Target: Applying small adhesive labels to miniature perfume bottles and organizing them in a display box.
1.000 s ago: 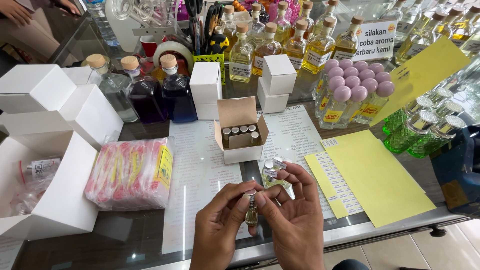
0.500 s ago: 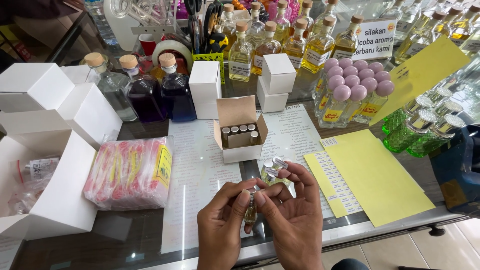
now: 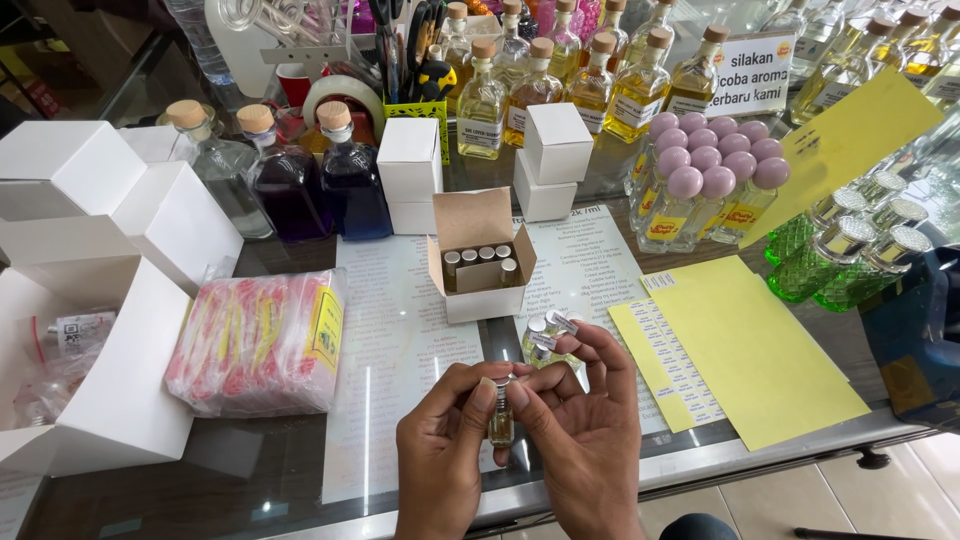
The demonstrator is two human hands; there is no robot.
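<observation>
Both hands pinch one small vial — upright.

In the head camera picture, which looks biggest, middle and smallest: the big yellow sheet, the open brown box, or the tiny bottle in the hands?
1. Big yellow sheet
2. Open brown box
3. Tiny bottle, pinched between both hands, smallest even though it is nearest the camera.

bright, sharp, glare on glass
</observation>
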